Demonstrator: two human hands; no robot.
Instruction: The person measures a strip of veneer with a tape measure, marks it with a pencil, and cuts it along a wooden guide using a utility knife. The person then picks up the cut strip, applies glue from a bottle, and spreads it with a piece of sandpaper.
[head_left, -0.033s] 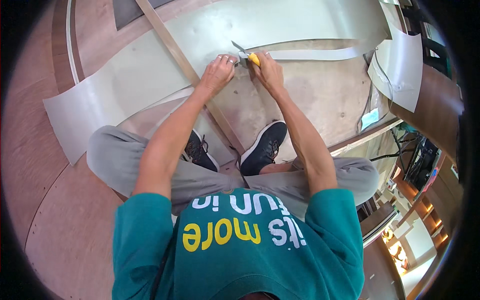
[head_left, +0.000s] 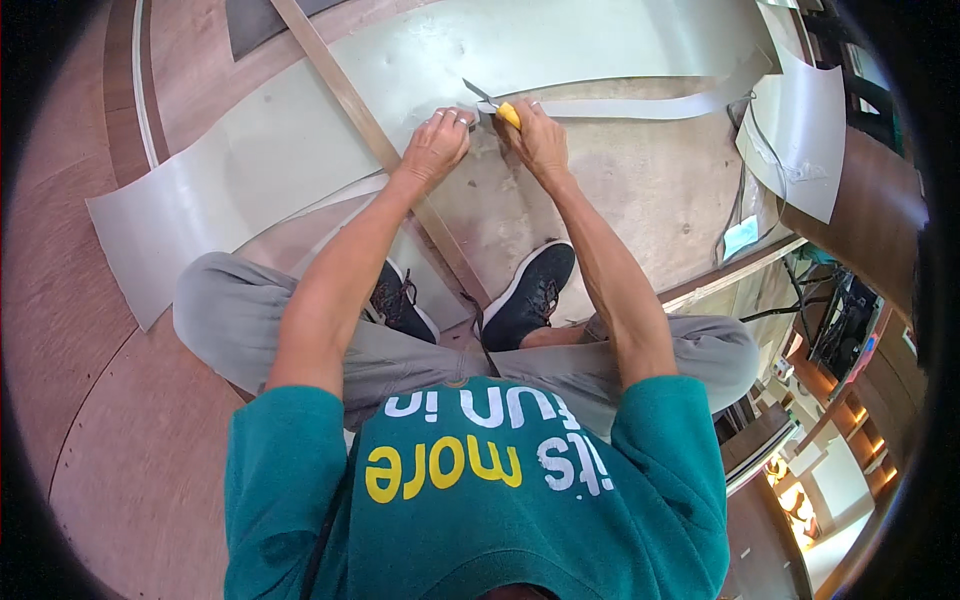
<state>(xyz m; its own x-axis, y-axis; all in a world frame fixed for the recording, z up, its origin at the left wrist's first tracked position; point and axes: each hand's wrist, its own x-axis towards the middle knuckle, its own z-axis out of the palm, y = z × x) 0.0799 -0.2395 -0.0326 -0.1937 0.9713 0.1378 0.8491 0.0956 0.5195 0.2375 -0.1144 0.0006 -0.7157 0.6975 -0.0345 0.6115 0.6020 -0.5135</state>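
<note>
Far left: reddish-brown wooden floor, a slim white strip running up toward the top. Wide pale sheet, slightly glossy, spreads from left across to upper right; left end cut square, lower corner near the person's knee. Dark grey flat piece at top edge. Wooden batten lies slantwise across the sheet, lower end between the dark left shoe and right shoe.

Left hand just right of the batten: fingers curled, ring showing, fingertips by the sheet's lower edge; cannot tell whether they pinch anything. Right hand close beside, grasping a yellow-handled knife, blade pointing up and left over the sheet. Narrow pale strip runs from near the knife rightward, its far end bending upward.

Right: second pale sheet, curved, thin cord against it; light blue piece below.
</note>
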